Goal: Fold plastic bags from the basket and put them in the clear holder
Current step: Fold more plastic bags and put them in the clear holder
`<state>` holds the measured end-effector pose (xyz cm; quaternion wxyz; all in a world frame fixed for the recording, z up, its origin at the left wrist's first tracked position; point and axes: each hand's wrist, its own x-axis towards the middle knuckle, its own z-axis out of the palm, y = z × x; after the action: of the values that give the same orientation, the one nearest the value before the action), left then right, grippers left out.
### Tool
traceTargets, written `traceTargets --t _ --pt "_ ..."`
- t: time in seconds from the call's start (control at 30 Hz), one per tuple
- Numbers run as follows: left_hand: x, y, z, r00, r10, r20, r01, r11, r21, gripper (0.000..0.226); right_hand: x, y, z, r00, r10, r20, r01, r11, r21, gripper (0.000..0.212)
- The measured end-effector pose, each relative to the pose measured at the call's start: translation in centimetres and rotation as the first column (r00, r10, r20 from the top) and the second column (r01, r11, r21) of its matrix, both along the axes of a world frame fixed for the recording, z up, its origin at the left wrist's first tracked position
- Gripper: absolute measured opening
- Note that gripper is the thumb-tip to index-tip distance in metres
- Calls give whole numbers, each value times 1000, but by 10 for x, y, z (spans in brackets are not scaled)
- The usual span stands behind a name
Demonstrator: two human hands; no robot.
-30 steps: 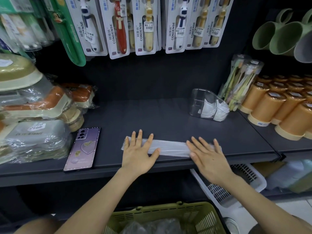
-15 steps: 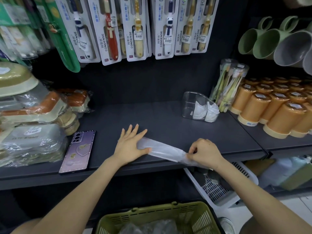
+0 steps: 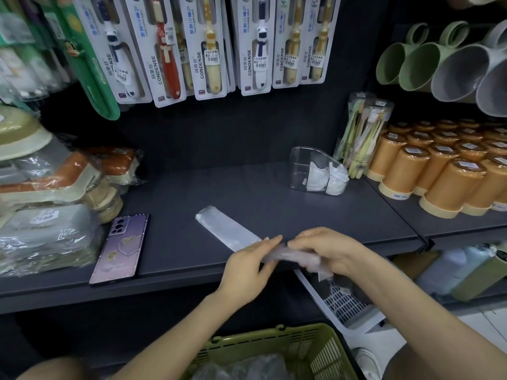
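Head view, my only one, has the plastic bag [image 3: 227,231] flattened into a long strip and lying slantwise on the dark shelf [image 3: 247,198]. Its far end rests loose about mid-shelf, and its near end is lifted at the front edge between my hands. My left hand [image 3: 248,266] pinches the strip between thumb and fingers. My right hand [image 3: 326,250] is curled over the strip's end, and a crumpled tail hangs below it past the front edge, though blur hides exactly how my fingers lie. The clear holder [image 3: 297,165] stands toward the right rear of the shelf, well apart from my hands, with folded white bags [image 3: 326,178] in its right-hand part. The green basket [image 3: 274,331] sits below me with loose bags [image 3: 247,366] in it. What worries me is the film: it looks thin and slick, so I judge that easing either pinch would let the layers spring apart and spoil the strip. The loose far end could drag on the shelf and twist as I turn the first fold, giving a lopsided packet. The hanging tail could slip free and drop into the white crate [image 3: 345,303] under the shelf. The holder also stands just beside the toothbrush tube [image 3: 359,133] and near the orange cups [image 3: 439,171]. A careless reach there might knock them, and the holder looks light enough to slide or tip when I push a packet in.
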<state>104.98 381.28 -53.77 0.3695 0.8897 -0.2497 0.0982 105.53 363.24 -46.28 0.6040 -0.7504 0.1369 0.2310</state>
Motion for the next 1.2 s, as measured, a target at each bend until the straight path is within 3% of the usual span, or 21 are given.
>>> traceTargets --t 0.07,0.13,0.17,0.27,0.37,0.7,0.97,1.07,1.2 --pt "3 -4 10 982 105 -159 -124 986 -111 30 4 0 12 988 -85 -127 127 922 367 16" --pt "12 -3 22 892 138 -431 -259 937 -235 25 10 -1 22 964 -194 -183 266 757 597 21" --pt "18 0 25 817 93 -569 -328 886 -327 28 14 1 24 958 -250 -142 284 740 610 19" --pt "39 12 26 600 -133 -788 -510 695 -506 35 20 19 16 963 -258 75 209 894 397 19" --pt "47 19 27 511 -233 -828 -597 597 -536 42 24 46 -4 967 -203 151 171 964 204 27" --pt "41 27 27 488 -314 -814 -606 549 -575 39 27 67 -26 955 -81 285 117 987 -111 18" --pt "39 37 34 493 -321 -808 -596 552 -583 29 32 62 -26 986 19 168 -12 999 -42 14" --pt "47 45 38 525 -267 -808 -597 561 -573 26 33 59 -26 987 72 146 -60 995 -82 14" --pt "64 56 44 553 -174 -815 -638 540 -549 7 35 55 -24 985 114 127 -95 984 -148 15"
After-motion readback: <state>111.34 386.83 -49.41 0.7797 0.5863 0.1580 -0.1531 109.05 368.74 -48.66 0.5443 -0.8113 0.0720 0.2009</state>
